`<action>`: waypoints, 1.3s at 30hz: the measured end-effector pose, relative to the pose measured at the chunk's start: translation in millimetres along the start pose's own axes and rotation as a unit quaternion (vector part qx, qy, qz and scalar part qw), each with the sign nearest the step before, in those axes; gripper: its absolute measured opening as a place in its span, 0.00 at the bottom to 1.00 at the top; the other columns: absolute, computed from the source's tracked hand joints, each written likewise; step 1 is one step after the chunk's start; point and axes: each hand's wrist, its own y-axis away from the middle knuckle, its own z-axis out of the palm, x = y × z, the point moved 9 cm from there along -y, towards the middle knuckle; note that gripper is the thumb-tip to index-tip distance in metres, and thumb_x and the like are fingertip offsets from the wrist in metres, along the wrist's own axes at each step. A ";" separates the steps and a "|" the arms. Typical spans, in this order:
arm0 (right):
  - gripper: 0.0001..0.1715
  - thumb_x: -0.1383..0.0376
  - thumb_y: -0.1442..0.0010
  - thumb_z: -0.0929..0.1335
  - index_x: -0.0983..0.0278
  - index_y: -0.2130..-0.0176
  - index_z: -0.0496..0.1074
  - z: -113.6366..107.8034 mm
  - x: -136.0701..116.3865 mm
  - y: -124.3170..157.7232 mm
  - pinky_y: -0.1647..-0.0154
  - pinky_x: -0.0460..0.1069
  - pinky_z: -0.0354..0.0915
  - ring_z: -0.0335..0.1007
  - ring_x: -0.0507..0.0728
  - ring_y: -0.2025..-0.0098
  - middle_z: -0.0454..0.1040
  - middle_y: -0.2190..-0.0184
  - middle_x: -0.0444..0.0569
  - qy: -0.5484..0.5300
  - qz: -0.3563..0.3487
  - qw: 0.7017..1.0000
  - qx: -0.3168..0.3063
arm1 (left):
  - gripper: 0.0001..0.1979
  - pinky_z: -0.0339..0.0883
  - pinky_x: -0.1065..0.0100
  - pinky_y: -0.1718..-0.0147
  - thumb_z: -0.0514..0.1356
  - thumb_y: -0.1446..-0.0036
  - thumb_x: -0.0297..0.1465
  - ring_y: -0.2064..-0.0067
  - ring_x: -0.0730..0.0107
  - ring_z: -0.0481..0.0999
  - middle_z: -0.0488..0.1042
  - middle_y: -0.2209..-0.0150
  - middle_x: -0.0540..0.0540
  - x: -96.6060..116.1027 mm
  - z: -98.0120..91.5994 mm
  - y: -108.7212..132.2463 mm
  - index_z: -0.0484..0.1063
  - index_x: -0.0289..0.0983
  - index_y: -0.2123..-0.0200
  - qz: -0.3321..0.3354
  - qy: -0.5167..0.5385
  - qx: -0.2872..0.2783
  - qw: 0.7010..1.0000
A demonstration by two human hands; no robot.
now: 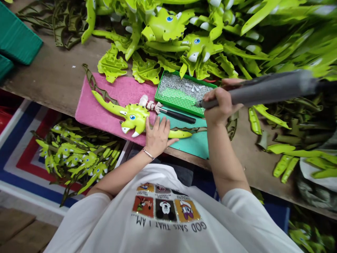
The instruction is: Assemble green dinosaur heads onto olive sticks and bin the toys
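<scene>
A lime-green plastic toy bow with a dinosaur head (138, 114) lies across a pink pad (105, 102) and a teal mat (193, 146). My left hand (157, 137) rests flat on it just right of the head, its fingers stretched out. In my right hand (222, 103) is a dark grey electric screwdriver (265, 88), partly smeared by motion. Its tip is over the right end of a green tray (181, 103) that holds many small screws. Between the toy and the tray lies a black-handled screwdriver (177, 115), with white wrapping (151, 104) near its shaft.
A heap of green dinosaur-head parts (168, 26) fills the back of the bench. Dark olive bow pieces (63, 24) lie at the back left. Several assembled toys (79, 158) fill a bin below left. Loose green strips (285, 163) and a bag (316, 186) are at right.
</scene>
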 end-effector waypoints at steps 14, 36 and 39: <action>0.18 0.51 0.48 0.75 0.57 0.67 0.67 -19.5 -29.4 90.5 0.81 0.51 0.63 0.61 0.51 0.85 0.64 0.86 0.35 0.029 0.105 0.992 -0.061 | 0.36 0.43 0.28 0.34 0.55 0.36 0.53 0.33 0.38 0.64 0.66 0.35 0.29 0.3 0.1 -2.7 0.65 0.33 0.35 -0.010 0.018 -0.014 1.000; 0.08 0.68 0.46 0.74 0.57 0.68 0.72 26.4 -16.2 92.2 0.83 0.50 0.63 0.65 0.52 0.83 0.71 0.81 0.38 -0.072 0.115 0.925 -0.354 | 0.37 0.44 0.30 0.33 0.55 0.36 0.52 0.31 0.39 0.61 0.64 0.34 0.30 0.1 2.6 -2.0 0.63 0.31 0.34 -0.008 0.022 -0.033 0.999; 0.09 0.62 0.46 0.75 0.58 0.67 0.72 30.3 -11.4 78.1 0.84 0.49 0.61 0.64 0.53 0.85 0.69 0.84 0.37 -0.068 0.149 0.922 -0.351 | 0.40 0.40 0.30 0.33 0.56 0.36 0.53 0.30 0.38 0.57 0.62 0.32 0.30 -0.1 3.2 -2.1 0.58 0.30 0.32 -0.017 0.023 -0.052 0.998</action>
